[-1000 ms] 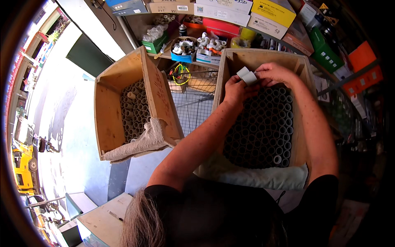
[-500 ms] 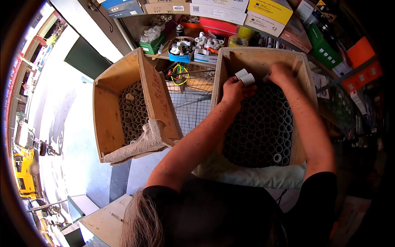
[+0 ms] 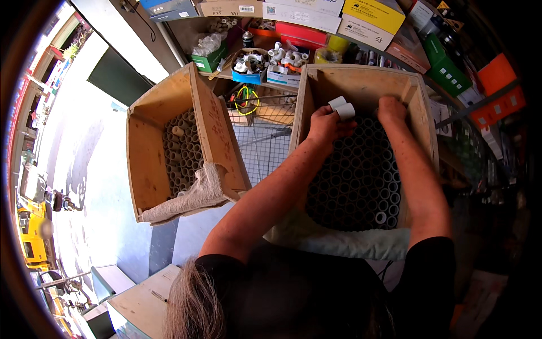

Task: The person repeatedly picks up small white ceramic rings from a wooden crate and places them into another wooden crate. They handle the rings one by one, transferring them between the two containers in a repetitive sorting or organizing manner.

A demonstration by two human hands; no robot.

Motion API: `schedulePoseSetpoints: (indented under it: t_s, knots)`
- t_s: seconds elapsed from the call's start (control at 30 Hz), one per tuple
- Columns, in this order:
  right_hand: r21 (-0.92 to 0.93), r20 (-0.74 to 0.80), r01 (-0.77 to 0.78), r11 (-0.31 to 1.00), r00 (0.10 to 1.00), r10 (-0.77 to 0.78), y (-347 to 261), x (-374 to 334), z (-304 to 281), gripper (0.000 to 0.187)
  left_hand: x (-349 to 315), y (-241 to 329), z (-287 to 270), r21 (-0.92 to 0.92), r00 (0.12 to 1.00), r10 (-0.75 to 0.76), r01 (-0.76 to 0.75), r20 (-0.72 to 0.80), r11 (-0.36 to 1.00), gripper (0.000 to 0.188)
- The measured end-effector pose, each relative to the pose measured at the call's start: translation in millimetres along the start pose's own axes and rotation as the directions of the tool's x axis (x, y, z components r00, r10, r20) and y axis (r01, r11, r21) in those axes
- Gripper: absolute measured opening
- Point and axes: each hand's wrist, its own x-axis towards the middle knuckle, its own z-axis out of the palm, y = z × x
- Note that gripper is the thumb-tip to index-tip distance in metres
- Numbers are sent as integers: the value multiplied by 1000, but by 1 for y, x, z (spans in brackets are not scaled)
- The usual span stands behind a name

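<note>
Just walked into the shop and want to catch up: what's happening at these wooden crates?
A person leans over the right wooden crate, which is packed with short pipe fittings standing on end. The left hand holds two white fittings above the rows. The right hand reaches down among the fittings at the crate's far end. A second wooden crate to the left, also holding fittings, is untouched. Shelves of boxes stand behind.

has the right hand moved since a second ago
Yes. The right hand has gone from the white fittings that the left hand holds, down and right toward the far inner wall of the wooden crate.
</note>
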Motion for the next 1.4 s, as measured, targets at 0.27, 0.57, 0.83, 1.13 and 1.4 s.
schedulePoseSetpoints:
  t_s: [0.27, 0.57, 0.83, 1.13, 1.4]
  knots:
    - [47, -2, -32, 998, 999, 32, 8, -11, 12, 27, 5, -4, -2, -42, 1000, 9, -9, 5, 999, 28]
    - [64, 83, -106, 992, 991, 101, 10, -9, 21, 34, 2, -1, 0, -26, 999, 17, -18, -41, 1000, 27]
    - [-3, 151, -126, 992, 981, 125, 3, 1, 4, 33, 3, -2, 1, 19, 999, 25, -24, -37, 1000, 28]
    - [730, 557, -98, 677, 659, -505, -33, -18, -88, 48, 7, -6, -3, 66, 1000, 20, -19, -14, 998, 28]
    - [836, 456, -123, 535, 698, -552, -32, -26, -74, 40, 2, -4, 3, 38, 999, 44, -44, 20, 998, 28]
